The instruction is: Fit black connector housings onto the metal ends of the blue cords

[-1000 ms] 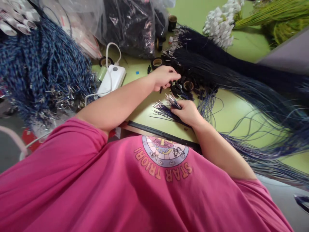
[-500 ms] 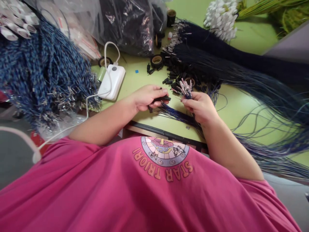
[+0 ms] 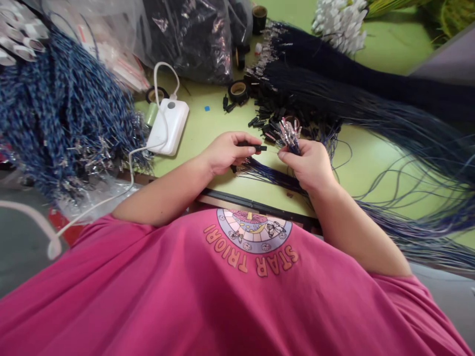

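My left hand (image 3: 227, 151) is closed in a pinch on a small black connector housing (image 3: 256, 147), held just above the green table (image 3: 208, 128). My right hand (image 3: 309, 162) is closed round a bunch of thin blue wires (image 3: 290, 134), whose silver metal terminals stick up above my fingers. The two hands sit close together, the connector pointing toward the wire ends. More blue wires (image 3: 267, 174) trail from my right hand across the table toward my body. A scatter of small black connectors (image 3: 265, 118) lies just beyond my hands.
A big heap of blue twisted wires (image 3: 67, 113) fills the left. A white power bank (image 3: 167, 126) with its cable lies beside it. Tape rolls (image 3: 238, 90), plastic bags (image 3: 193, 34), dark wire bundles (image 3: 352, 94) and white connectors (image 3: 339, 24) lie at the back and right.
My left hand came back from the pile of black connectors with one pinched in it. My right hand lifted the wire bunch off the table and turned its terminals upward.
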Motion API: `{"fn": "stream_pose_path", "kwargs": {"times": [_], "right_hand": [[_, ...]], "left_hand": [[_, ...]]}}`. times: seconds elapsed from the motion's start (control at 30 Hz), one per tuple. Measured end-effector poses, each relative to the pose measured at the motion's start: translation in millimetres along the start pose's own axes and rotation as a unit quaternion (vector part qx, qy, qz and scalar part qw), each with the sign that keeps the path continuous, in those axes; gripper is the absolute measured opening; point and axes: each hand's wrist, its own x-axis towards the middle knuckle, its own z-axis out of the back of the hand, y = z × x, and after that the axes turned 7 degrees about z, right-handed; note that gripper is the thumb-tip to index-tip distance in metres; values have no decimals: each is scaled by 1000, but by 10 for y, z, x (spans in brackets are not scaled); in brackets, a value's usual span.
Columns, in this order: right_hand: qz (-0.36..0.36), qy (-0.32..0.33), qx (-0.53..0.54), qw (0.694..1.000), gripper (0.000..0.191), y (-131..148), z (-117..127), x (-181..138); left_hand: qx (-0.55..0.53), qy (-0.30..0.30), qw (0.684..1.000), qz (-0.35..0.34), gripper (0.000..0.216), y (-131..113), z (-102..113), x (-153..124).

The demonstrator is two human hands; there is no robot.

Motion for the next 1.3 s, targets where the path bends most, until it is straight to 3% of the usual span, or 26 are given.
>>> {"fn": "stream_pose_path", "kwargs": {"times": [0.17, 0.43, 0.7, 0.83, 1.07, 1.3], "right_hand": [[-1, 16, -31, 999, 16, 29, -4, -3], [8, 60, -61, 996, 16, 66, -50, -10], [-10, 86, -45, 995, 18, 63, -32, 26], [-8, 86, -54, 995, 18, 63, -49, 22], [-1, 101, -60, 993, 17, 65, -53, 18], [19, 95, -56, 994, 16, 43, -122, -13]], "left_hand": [[60, -37, 997, -11, 23, 8, -5, -24], [215, -92, 968, -89, 26, 16, -14, -58], [239, -73, 964, -87, 22, -27, -7, -82], [251, -93, 959, -88, 20, -25, -24, -97], [168, -68, 983, -38, 22, -19, -8, -91], [209, -63, 972, -86, 28, 89, -29, -29]]}}
